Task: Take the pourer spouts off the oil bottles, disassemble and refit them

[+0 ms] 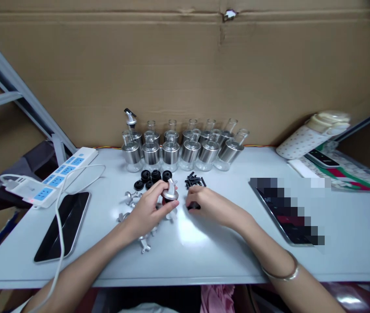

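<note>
My left hand (150, 206) is closed around a silver pour spout (171, 191) with a dark base, its neck pointing up. To the right, my right hand (206, 205) rests low over the table with its fingers curled down. A small black part (193, 207) shows at those fingertips, mostly hidden. Just beyond it is a pile of small black flip caps (195, 179). Several black ribbed stoppers (155, 175) lie behind my left hand. Loose silver spout pieces (144, 243) are scattered around and partly beneath that hand.
Two rows of glass bottles with steel bands (171, 154) stand at the back; one carries a fitted spout (130, 117). On the left are a power strip (70, 167), white cable (57, 213) and phone (62, 228). A tablet-like device (269, 204) and dotted flask (302, 139) are right.
</note>
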`<action>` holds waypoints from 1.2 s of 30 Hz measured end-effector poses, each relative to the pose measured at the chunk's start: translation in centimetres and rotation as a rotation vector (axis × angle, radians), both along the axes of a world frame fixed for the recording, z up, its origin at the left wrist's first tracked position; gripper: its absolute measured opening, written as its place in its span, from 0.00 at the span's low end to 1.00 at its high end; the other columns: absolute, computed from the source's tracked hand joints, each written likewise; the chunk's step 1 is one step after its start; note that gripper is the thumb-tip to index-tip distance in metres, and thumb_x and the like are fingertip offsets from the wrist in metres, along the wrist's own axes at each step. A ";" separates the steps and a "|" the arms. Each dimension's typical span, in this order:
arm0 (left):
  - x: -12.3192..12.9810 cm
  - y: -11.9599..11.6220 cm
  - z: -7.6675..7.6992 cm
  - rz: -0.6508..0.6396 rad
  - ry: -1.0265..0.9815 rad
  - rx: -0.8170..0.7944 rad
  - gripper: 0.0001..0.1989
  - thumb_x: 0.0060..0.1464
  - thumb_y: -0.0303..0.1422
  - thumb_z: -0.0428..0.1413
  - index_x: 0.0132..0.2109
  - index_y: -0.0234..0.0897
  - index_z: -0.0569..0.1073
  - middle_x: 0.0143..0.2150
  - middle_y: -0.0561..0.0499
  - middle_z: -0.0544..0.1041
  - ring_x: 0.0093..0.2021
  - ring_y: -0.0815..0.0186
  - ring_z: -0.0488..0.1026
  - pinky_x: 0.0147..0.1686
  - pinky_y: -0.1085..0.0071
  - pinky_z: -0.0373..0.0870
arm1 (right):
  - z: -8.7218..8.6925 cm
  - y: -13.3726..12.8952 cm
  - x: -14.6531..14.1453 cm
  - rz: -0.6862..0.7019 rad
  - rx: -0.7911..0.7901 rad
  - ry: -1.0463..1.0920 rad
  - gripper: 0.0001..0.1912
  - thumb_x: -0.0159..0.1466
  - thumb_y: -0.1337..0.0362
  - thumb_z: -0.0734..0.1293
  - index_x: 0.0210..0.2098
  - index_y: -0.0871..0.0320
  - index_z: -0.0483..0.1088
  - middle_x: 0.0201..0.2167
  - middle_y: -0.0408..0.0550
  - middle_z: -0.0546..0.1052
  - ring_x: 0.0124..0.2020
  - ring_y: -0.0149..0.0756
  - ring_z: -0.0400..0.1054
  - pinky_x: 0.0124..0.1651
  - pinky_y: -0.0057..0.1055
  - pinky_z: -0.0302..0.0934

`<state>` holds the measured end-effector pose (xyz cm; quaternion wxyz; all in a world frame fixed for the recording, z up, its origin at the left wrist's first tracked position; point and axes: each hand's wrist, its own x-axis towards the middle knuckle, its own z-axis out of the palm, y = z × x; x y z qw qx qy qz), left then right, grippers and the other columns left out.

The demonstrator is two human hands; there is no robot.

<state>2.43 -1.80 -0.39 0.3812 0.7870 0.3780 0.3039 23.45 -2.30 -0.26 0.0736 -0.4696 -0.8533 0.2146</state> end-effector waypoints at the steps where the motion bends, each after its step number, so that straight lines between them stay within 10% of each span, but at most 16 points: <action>1: 0.0 0.0 0.0 0.000 0.001 0.001 0.08 0.59 0.38 0.51 0.40 0.38 0.65 0.41 0.49 0.68 0.39 0.65 0.66 0.38 0.73 0.63 | 0.0 0.0 -0.1 -0.010 0.004 -0.002 0.09 0.55 0.77 0.66 0.30 0.61 0.77 0.32 0.51 0.75 0.34 0.37 0.68 0.36 0.30 0.60; 10: 0.1 -0.1 0.2 0.004 0.010 0.004 0.08 0.60 0.38 0.51 0.38 0.38 0.64 0.42 0.49 0.69 0.37 0.66 0.65 0.37 0.73 0.63 | 0.5 1.7 4.1 -0.271 -0.038 0.132 0.06 0.55 0.74 0.67 0.28 0.59 0.75 0.27 0.47 0.77 0.28 0.35 0.69 0.34 0.31 0.62; 26: 0.1 0.1 -0.2 -0.036 0.107 -0.001 0.09 0.57 0.38 0.56 0.40 0.37 0.70 0.39 0.49 0.75 0.39 0.62 0.70 0.40 0.69 0.65 | -0.5 1.5 4.1 -0.102 -0.144 0.105 0.17 0.50 0.81 0.60 0.29 0.59 0.77 0.29 0.46 0.80 0.29 0.37 0.72 0.34 0.31 0.64; 36: 0.7 -0.6 -0.7 0.044 -0.249 -0.282 0.14 0.53 0.36 0.60 0.40 0.39 0.63 0.48 0.45 0.78 0.48 0.61 0.75 0.47 0.65 0.69 | 1.9 -0.5 0.5 -0.056 -0.034 0.480 0.08 0.60 0.60 0.67 0.30 0.59 0.73 0.27 0.44 0.75 0.28 0.31 0.66 0.34 0.28 0.60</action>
